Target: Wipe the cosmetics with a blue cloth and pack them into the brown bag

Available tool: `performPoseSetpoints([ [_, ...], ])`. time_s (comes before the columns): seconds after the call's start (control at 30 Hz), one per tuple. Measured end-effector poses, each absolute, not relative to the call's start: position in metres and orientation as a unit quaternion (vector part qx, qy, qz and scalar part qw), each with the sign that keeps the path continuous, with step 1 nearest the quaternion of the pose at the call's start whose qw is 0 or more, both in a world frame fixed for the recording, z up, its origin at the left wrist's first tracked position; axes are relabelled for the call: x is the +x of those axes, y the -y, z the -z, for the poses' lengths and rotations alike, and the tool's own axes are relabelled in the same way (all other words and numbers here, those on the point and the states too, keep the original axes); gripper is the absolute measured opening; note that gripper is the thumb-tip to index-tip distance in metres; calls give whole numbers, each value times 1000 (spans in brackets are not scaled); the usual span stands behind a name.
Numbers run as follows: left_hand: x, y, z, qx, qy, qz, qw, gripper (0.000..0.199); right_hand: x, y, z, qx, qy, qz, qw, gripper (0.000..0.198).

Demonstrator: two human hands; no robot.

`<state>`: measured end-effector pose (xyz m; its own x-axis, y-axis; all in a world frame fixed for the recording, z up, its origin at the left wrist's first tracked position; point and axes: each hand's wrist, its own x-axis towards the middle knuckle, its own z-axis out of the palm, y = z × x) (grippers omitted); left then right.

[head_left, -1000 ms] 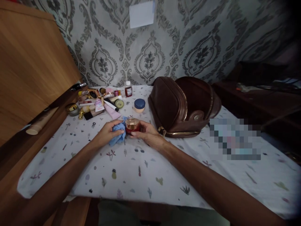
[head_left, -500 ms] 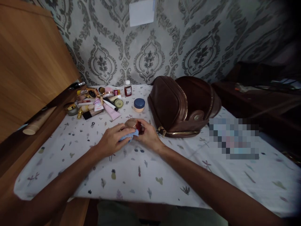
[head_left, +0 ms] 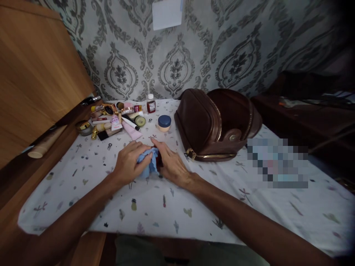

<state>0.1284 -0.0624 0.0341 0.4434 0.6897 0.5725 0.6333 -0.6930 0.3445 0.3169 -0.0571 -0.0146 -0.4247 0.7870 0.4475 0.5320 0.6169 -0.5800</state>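
Over the middle of the table my two hands meet. My left hand [head_left: 132,160] is closed on a crumpled light blue cloth [head_left: 146,170], which it presses against a small dark red item [head_left: 158,161]. Around that item's right side curl the fingers of my right hand [head_left: 175,165]. Most of the item is hidden by the cloth and fingers, so its kind cannot be made out. Beyond my hands stands a small jar with a dark blue lid [head_left: 164,122]. A pink tube [head_left: 131,130] lies nearest to my left hand.
A brown leather bag [head_left: 216,125], unzipped, stands to the right. Cosmetics lie heaped at the back left near a small red bottle with a white cap [head_left: 151,104]. A wooden panel [head_left: 41,66] borders the left. A patterned cloth [head_left: 155,214] covers the table.
The blue cloth has spread over more of the held item, whose tan part no longer shows. My right hand has turned, its back now facing up more.
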Motion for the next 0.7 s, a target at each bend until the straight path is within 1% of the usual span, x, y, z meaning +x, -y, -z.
performPoseSetpoints([
  [0.1,123,57,-36,810,-439,-371,116,25,318,57,13,-370,840,-193,347,95],
  [0.23,115,43,-31,775,-468,-366,215,26,318,58,9,-348,829,-241,365,89],
  [0.27,114,39,-28,773,-466,-359,237,29,318,59,9,-350,820,-253,375,88],
  [0.4,112,30,-17,748,-474,-349,307,45,315,57,10,-378,757,-306,436,88],
  [0.5,112,33,-17,748,-446,-350,344,45,313,51,14,-388,676,-383,496,91],
  [0.57,114,36,-19,762,-425,-338,354,46,311,46,16,-382,622,-442,522,86],
  [0.6,114,37,-20,769,-419,-328,354,50,311,45,17,-377,601,-467,527,82],
  [0.67,115,37,-21,777,-420,-312,349,57,310,44,14,-369,573,-507,527,70],
  [0.7,115,37,-21,778,-424,-310,344,56,310,45,12,-363,565,-527,521,64],
])
